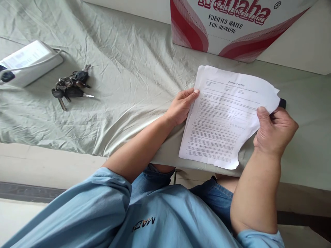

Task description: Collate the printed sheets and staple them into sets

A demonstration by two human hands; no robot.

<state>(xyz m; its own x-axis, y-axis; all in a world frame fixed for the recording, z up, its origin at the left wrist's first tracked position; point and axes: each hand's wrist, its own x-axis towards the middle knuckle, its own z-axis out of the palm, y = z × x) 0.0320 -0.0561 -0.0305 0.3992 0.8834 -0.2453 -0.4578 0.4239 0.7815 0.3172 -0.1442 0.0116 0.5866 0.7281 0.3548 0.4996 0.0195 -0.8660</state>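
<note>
A person in a blue shirt (160, 217) sits at a counter (116, 79) draped in wrinkled, pale green cloth, holding a thin sheaf of printed papers (214, 124) with both hands. The sheaf is in front of the body, to the right of the middle, above the near edge of the counter; its top page is headed "Overleaf Notes". The left hand (182, 106) has its grip closed on the left edge, thumb on the front and fingers behind. The right hand (278, 129) pinches the upper right side, thumb on top, its fingers mostly hidden. The right edge is ragged and the sheets are not quite flush, so steady, gentle pressure from both thumbs would likely keep them together; pulling sideways could strain that uneven edge. Keeping both hands level should help limit sagging. A dark object (283, 102), too hidden to identify, shows just behind the right hand. Well to the left lie a bunch of keys (73, 86) and a white device (49, 65) with a cord; beyond the papers stands a red-and-white carton (230, 38).
</note>
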